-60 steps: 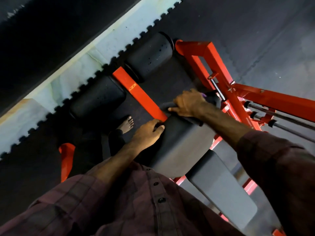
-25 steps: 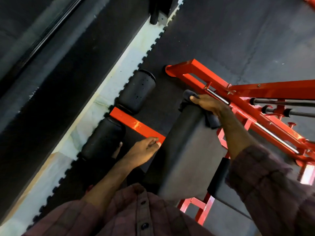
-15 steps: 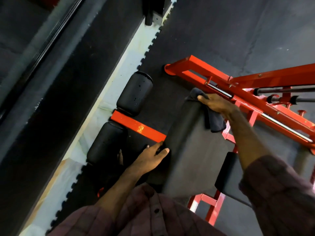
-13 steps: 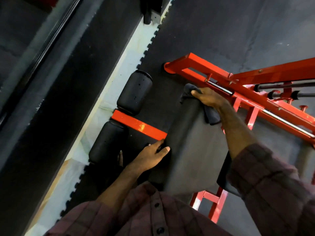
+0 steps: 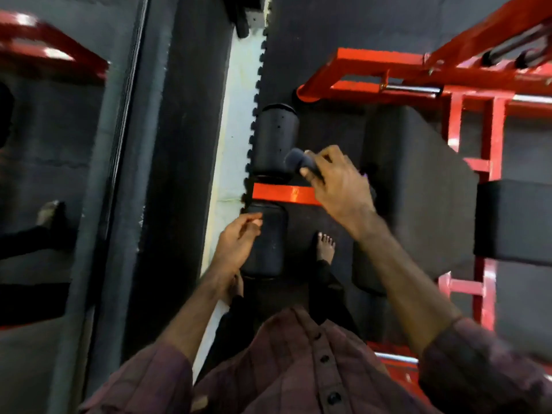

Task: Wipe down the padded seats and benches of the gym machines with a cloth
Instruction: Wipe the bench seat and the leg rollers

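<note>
My right hand grips a bunched dark cloth in the air, right beside the far black foam roller. My left hand hovers with relaxed fingers by the left side of the near foam roller, holding nothing. An orange-red bar runs between the two rollers. To the right lies the black padded bench seat, with a second black pad beyond it.
The red steel frame of the machine wraps around the bench at the top and right. A pale floor strip edges the black rubber mat. A mirror wall stands at the left. My bare foot stands below the near roller.
My right hand lifted the cloth off the bench seat's far end and carried it left to the far roller. My left hand left the seat's edge and moved to the near roller.
</note>
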Demonstrator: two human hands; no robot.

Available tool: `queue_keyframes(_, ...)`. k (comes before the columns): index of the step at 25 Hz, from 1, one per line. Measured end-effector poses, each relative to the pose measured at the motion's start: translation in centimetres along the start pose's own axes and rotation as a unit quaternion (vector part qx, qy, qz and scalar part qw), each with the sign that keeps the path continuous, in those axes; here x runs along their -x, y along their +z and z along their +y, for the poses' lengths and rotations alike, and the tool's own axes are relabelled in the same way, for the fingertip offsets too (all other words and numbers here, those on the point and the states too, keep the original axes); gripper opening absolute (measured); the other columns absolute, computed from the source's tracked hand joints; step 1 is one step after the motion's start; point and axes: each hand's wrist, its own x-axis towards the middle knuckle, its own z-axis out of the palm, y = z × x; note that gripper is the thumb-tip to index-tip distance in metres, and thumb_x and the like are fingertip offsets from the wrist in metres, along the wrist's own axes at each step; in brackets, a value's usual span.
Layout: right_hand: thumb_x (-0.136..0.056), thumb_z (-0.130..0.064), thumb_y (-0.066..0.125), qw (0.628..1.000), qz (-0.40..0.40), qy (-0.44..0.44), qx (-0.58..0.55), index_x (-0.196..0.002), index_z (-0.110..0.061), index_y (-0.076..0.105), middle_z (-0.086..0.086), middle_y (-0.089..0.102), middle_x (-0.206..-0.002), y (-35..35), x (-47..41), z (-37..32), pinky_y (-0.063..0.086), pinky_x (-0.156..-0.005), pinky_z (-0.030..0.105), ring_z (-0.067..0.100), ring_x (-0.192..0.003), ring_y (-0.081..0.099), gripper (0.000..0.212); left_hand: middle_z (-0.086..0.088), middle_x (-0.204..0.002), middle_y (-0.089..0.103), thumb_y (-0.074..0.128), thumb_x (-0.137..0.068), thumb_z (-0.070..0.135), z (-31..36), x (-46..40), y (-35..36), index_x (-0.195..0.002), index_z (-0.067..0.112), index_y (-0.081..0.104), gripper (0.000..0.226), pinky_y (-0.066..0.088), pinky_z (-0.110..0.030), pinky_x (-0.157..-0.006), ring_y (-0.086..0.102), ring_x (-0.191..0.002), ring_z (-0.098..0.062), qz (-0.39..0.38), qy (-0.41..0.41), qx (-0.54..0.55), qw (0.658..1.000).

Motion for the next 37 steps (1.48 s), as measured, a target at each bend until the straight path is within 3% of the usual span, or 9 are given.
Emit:
queue_keyframes(3, -0.106, -0.047, 0.052, 0.977, 0.065, 0.169, -0.108, -0.143, -0.023, 0.057, 0.002, 0.047, -0.118, 7.8, 6.1, -2.6, 0.050, -0.079, 0.042, 0.028, -0.110, 0.057, 0.044, 0.014, -0.113, 0.076, 0.060, -0.105, 0.032, -3.5, -0.5, -5.0, -0.121, 0.035, 0.073, 0.021, 0.058, -0.038, -0.090, 0.073, -0.103, -0.010, -0.021, 0.008, -0.039, 0.999)
queue_keyframes(9, -0.108, -0.042, 0.052, 0.856, 0.215, 0.416, -0.219, -0.118, -0.001, 0.066, 0.003, 0.045, -0.115, 17.1, 14.7, -5.0, 0.041, -0.092, 0.028, 0.030, -0.107, 0.059, 0.045, 0.018, -0.125, 0.070, 0.061, -0.106, 0.032, -7.8, -1.6, -8.9, -0.134, 0.034, 0.067, 0.029, 0.059, -0.039, -0.100, 0.068, -0.109, 0.000, -0.090, 0.060, -0.103, 0.989)
queue_keyframes(13, -0.103, -0.067, 0.041, 0.919, 0.085, 0.319, -0.215, -0.143, -0.014, 0.057, 0.002, 0.045, -0.124, 20.5, 14.2, -7.2, 0.045, -0.099, 0.036, 0.030, -0.121, 0.055, 0.068, -0.002, -0.148, 0.059, 0.059, -0.107, 0.038, -9.9, -4.2, -6.6, -0.149, 0.042, 0.055, 0.043, 0.049, -0.044, -0.115, 0.058, -0.134, -0.015, -0.098, 0.082, -0.092, 0.987)
queue_keyframes(15, -0.097, -0.079, 0.042, 0.953, 0.017, 0.272, -0.134, -0.156, -0.027, 0.043, 0.001, 0.040, -0.131, 22.4, 14.5, -7.7, 0.050, -0.097, 0.046, 0.026, -0.125, 0.046, 0.079, 0.009, -0.166, 0.039, 0.057, -0.105, 0.051, -10.8, -5.9, -5.1, -0.156, 0.050, 0.043, 0.052, 0.038, -0.045, -0.124, 0.040, -0.151, -0.010, -0.112, 0.096, -0.081, 0.986)
queue_keyframes(19, -0.087, -0.087, 0.047, 0.942, 0.041, 0.302, -0.144, -0.163, -0.044, 0.019, 0.004, 0.016, -0.165, 24.8, 15.7, -7.8, 0.037, -0.115, 0.065, 0.038, -0.148, 0.027, 0.091, 0.017, -0.174, 0.017, 0.048, -0.102, 0.069, -11.7, -9.5, -2.3, -0.158, 0.060, 0.023, 0.063, 0.025, -0.048, -0.130, 0.018, -0.159, -0.004, -0.117, 0.121, -0.070, 0.983)
queue_keyframes(22, -0.094, -0.078, 0.046, 0.930, 0.018, 0.294, -0.219, -0.160, -0.057, -0.008, -0.002, 0.003, -0.175, 26.3, 12.9, -7.8, 0.045, -0.111, 0.059, 0.038, -0.151, 0.034, 0.088, 0.014, -0.175, 0.012, 0.041, -0.106, 0.064, -12.3, -11.0, 0.3, -0.166, 0.048, 0.013, 0.068, 0.023, -0.045, -0.131, 0.016, -0.160, -0.006, -0.119, 0.096, -0.011, 0.988)
queue_keyframes(27, -0.102, -0.064, 0.052, 0.840, 0.167, 0.260, -0.446, -0.162, -0.033, 0.037, -0.012, 0.045, -0.162, 27.1, 7.7, -2.5, 0.036, -0.124, 0.043, 0.001, -0.149, 0.040, 0.069, 0.004, -0.171, 0.028, 0.043, -0.102, 0.068, -13.3, -11.2, 2.0, -0.165, 0.039, 0.018, 0.074, 0.035, -0.044, -0.126, 0.034, -0.154, -0.012, -0.072, 0.108, 0.032, 0.991)
queue_keyframes(32, -0.090, -0.087, 0.046, 0.780, 0.124, 0.397, -0.468, -0.147, -0.054, 0.046, -0.020, 0.052, -0.152, 30.4, 16.4, -6.6, 0.030, -0.125, 0.051, 0.008, -0.146, 0.045, 0.065, 0.004, -0.173, 0.024, 0.040, -0.099, 0.076, -13.3, -10.6, 1.7, -0.163, 0.046, 0.017, 0.074, 0.033, -0.049, -0.127, 0.031, -0.156, -0.014, -0.079, 0.106, 0.008, 0.991)
queue_keyframes(37, -0.106, -0.054, 0.053, 0.789, 0.097, 0.346, -0.498, -0.155, -0.031, 0.050, -0.011, 0.053, -0.154, 26.0, 8.6, -2.6, 0.038, -0.120, 0.029, 0.003, -0.141, 0.048, 0.054, 0.004, -0.172, 0.025, 0.043, -0.097, 0.078, -13.9, -11.6, 1.8, -0.161, 0.047, 0.020, 0.075, 0.033, -0.049, -0.127, 0.031, -0.156, -0.014, -0.080, 0.120, 0.018, 0.989)
